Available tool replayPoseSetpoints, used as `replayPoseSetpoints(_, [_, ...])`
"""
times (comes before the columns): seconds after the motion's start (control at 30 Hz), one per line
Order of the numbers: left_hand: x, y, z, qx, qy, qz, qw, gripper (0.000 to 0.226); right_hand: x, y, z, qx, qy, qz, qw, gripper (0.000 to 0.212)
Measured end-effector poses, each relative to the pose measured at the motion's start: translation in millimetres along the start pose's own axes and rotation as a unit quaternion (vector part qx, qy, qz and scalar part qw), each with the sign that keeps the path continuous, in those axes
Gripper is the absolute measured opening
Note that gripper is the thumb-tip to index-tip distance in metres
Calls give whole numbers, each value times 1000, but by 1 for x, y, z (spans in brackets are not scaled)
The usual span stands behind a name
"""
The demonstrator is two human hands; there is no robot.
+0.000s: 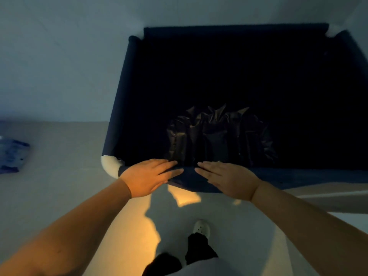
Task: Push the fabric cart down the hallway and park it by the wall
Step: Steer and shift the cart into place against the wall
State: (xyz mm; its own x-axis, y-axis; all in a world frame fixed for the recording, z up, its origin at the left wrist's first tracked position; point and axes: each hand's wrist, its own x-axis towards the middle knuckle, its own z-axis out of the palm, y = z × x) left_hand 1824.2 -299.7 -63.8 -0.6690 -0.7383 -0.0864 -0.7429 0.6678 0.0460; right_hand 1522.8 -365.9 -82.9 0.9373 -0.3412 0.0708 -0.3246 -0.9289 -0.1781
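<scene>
fabric cart (127,80) | left hand (148,177) and right hand (227,180) flat, fingers straight, on near rim | far edge at wall (79,56) | step: parking, likely | next: small nudge flush

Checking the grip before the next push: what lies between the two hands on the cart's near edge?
Only a short bare stretch of the fabric cart's near rim separates the left hand from the right hand, as the head view shows.

The fabric cart (119,100) is running off the right edge, its wheels hidden. Darkness is swallowing its interior around a crumpled black bag (217,136). A blue item (12,154) is blurring at the left edge.
</scene>
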Motion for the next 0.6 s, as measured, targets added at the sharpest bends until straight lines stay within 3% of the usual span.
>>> replayPoseSetpoints(0.33, [-5, 13, 6, 6, 0, -64, 998, 54, -7, -1, 0, 81, 80, 3, 993, 44])
replayPoseSetpoints(0.6, [-3, 21, -8, -8, -62, -120, 991, 58, -4, 1, -6, 97, 84, 11, 992, 48])
